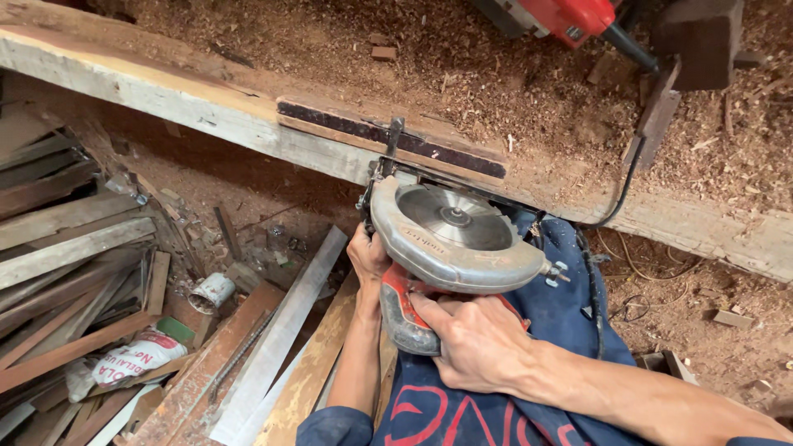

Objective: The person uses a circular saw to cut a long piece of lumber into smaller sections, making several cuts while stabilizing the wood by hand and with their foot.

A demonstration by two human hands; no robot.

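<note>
1. I am wrapping my right hand point(479, 343) over the red and grey handle of the saw point(454, 239), fingers curled tight around it, at about 6 o'clock from the blade.
2. I am pressing my left hand point(368, 256) against the left side of the saw at about 9 o'clock from the blade, fingers closed on its body; how far they reach behind the guard is hidden.
3. I am holding the saw over my lap, on blue cloth point(462, 413) with red markings, its grey guard point(487, 268) curving under the round blade point(454, 217).
4. The saw's front edge is meeting the edge of the bench point(165, 95) at 12 o'clock, just below a dark strip point(388, 136) lying along the bench edge.
5. A black cord point(624, 186) is running from the saw's right side up toward 1 o'clock.
6. Planks point(273, 347) are lying on the ground at 8 o'clock, with a small tin point(212, 291) and a white sack point(136, 357) further left among stacked boards.
7. A red tool point(574, 16) is sitting on the sawdust-covered bench top at 1 o'clock, well apart from the saw, beside a dark block point(702, 41).
</note>
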